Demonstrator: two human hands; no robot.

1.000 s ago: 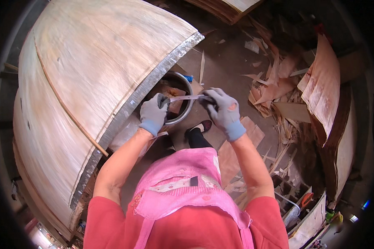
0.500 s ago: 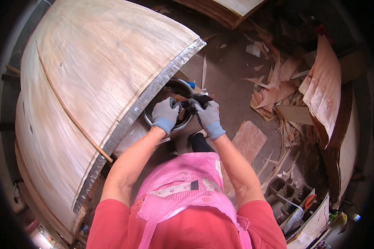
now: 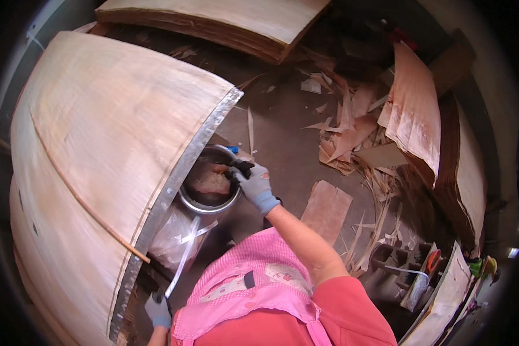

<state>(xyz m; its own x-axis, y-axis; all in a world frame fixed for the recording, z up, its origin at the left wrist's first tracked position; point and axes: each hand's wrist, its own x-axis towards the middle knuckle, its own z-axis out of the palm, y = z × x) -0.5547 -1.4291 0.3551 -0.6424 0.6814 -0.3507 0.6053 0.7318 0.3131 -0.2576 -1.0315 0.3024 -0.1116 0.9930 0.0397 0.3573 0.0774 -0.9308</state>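
Observation:
A metal pot (image 3: 235, 199) with dark contents and a pale brown lump (image 3: 210, 180) stands beside the sheet-covered table's edge. At its right rim, my right hand (image 3: 256, 183), in a grey glove with a blue cuff, is closed on a black thing (image 3: 242, 168) whose kind is unclear. My left hand (image 3: 157, 312), gloved alike, is low by the near end of the table edge. Its fingers look curled by the lower end of a white strip (image 3: 181, 262) and a dark shape (image 3: 147, 281); what they hold is unclear.
Large pale veneer sheets (image 3: 115, 109) cover the table at left, a thin wooden stick (image 3: 83, 205) lying across them. A clear plastic bag (image 3: 170, 239) sits below the pot. Veneer scraps (image 3: 352, 127) litter the floor at right, near stacked sheets (image 3: 467, 179) and a sectioned box (image 3: 398, 259).
My left hand has left the pot and moved down and left to the table's near end. My right hand stays at the pot with the black thing. The whole view has shifted.

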